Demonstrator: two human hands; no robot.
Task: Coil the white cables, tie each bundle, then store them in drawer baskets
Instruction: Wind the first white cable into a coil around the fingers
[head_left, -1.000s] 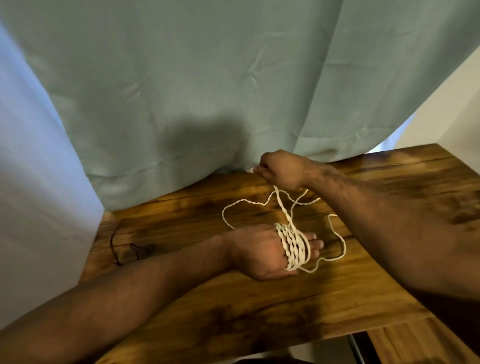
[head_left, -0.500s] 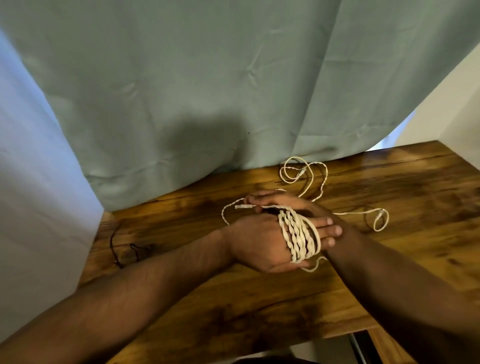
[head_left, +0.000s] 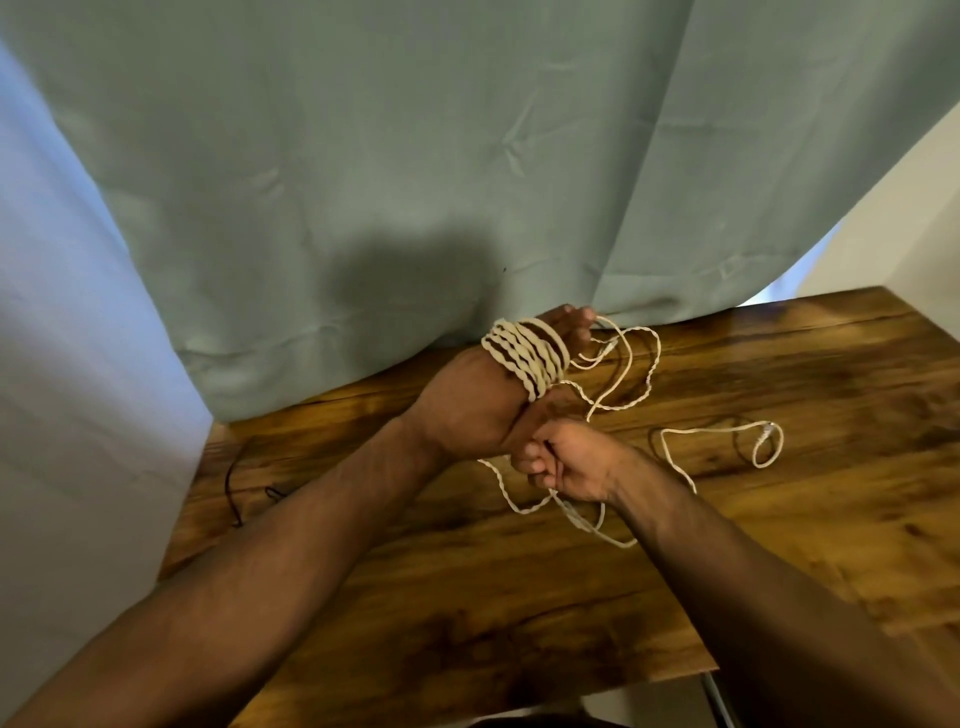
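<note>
While twisted white cable (head_left: 524, 356) coils round my straight-fingered left hand (head_left: 467, 415) | my right hand (head_left: 571, 462) clenches its slack | glossy wood-grain table (head_left: 519, 597)

Both bare forearms reach in over the near edge of the counter (head_left: 831, 415) and meet above its middle. The left hand (head_left: 478, 415) is raised with its back to the camera, its fingers (head_left: 571, 327) stretched toward the counter's far edge and wound round with the white cable (head_left: 524, 353). The right hand (head_left: 566, 462) sits just nearer, touching the left hand's heel, its fingers curled round a strand of the cable.
</note>
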